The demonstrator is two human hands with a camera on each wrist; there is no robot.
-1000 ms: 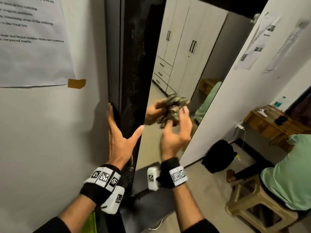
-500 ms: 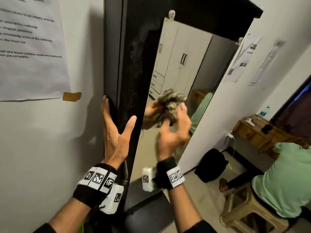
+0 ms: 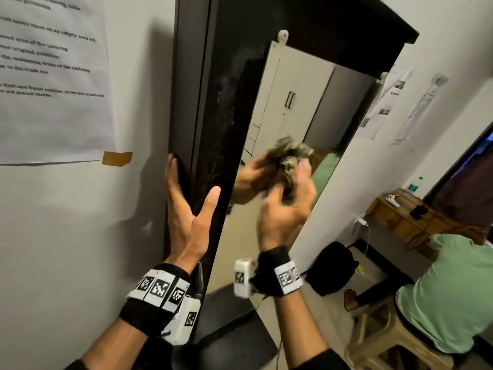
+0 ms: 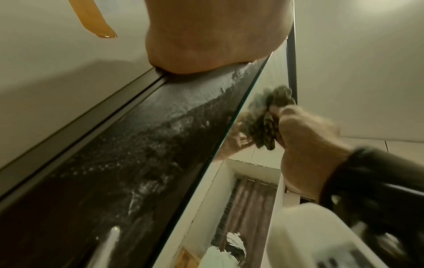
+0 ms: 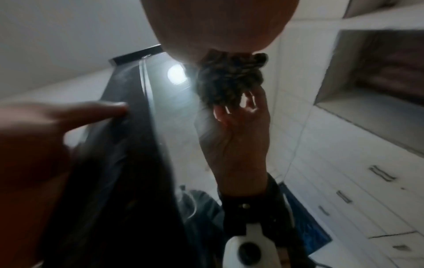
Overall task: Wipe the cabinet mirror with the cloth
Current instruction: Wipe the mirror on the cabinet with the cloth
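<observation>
- Cloth (image 3: 289, 161): bunched, mottled grey-brown, pressed against the cabinet mirror (image 3: 301, 102) about mid-height; motion-blurred in the head view.
- Right hand (image 3: 286, 209): fingers curled round the cloth, gripping the wad against the glass; reflection of hand and cloth visible in the mirror.
- Mirror: tall panel on a dark cabinet door (image 3: 221, 108), held by white clips at the top corners; white wardrobe reflected.
- Door surface left of the glass: whitish streaks and smears.
- Left hand (image 3: 189, 209): fingers straight, nothing held; fingers along the door's outer edge, thumb spread across its front face.
- Both wrists: black bands with white marker tags.
- Wall left of cabinet: printed sheet (image 3: 50, 76) fixed with brown tape (image 3: 117, 158).
- Far right: seated person in a green shirt (image 3: 448, 297) on a stool, wooden desk (image 3: 400, 217) with a bottle beyond.
</observation>
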